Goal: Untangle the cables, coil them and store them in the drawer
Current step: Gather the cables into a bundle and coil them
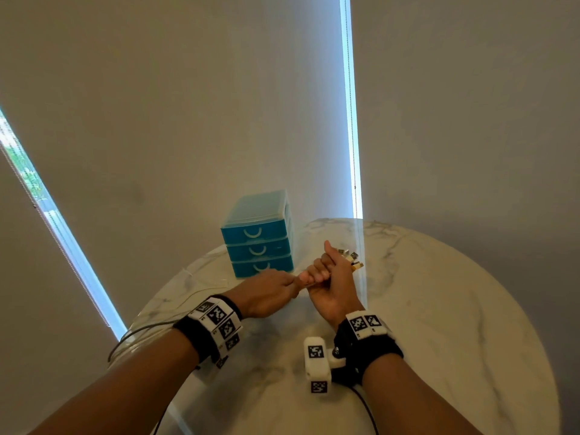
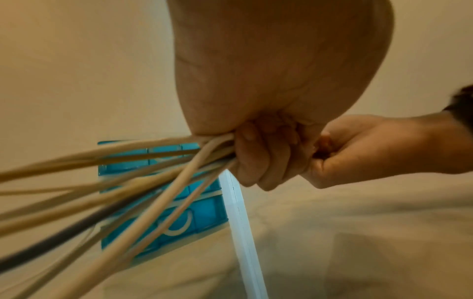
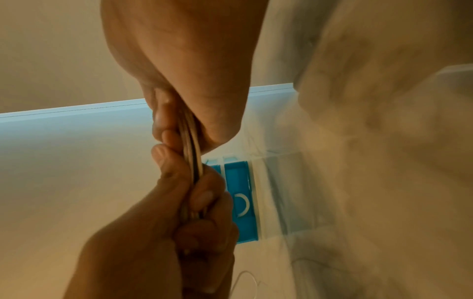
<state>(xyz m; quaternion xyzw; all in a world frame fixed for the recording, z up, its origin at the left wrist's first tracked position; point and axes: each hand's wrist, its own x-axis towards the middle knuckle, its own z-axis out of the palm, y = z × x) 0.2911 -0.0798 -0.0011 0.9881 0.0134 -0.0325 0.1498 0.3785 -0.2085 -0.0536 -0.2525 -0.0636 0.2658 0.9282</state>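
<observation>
both hands, left hand and right hand, are gripping the cables tightly, plug ends seemingly sticking out beside the blue drawer unit.

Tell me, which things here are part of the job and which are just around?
In use: cables, left hand, right hand, blue drawer unit with all drawers closed.
Just around: marble table, window blinds.

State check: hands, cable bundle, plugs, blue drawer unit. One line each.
Left hand: grips the cable bundle.
Right hand: fist round the bundle near its plugs.
Bundle of white cables with one dark cable: uncoiled, gathered in both hands, trailing off the table's left edge.
Metal plug ends: stick out past the right hand.
Blue plastic three-drawer unit: all drawers closed.
White marble round table: bears the drawer unit.
</observation>
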